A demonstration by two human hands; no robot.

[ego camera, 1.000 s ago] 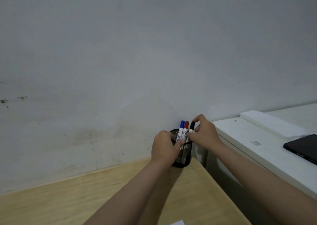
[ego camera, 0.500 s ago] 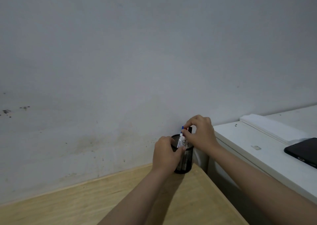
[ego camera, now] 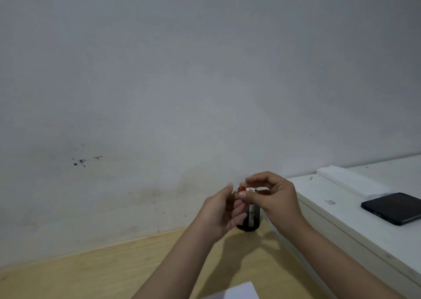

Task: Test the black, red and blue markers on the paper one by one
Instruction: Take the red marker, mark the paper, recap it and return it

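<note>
Nearest, a corner of white paper (ego camera: 241, 290) at the bottom edge of the wooden table (ego camera: 91, 273). Further out, left hand (ego camera: 222, 212) open, fingers loosely spread beside the black mesh cup (ego camera: 250, 219), no firm grip visible. Right hand (ego camera: 271, 196) curled above the cup, thumb and fingers pinched on the markers (ego camera: 247, 189); a red cap showing, the other colours hidden. To the right, a white cabinet (ego camera: 355, 212) with a dark phone (ego camera: 393, 207). Behind everything, a scuffed grey wall (ego camera: 182, 82).
</note>
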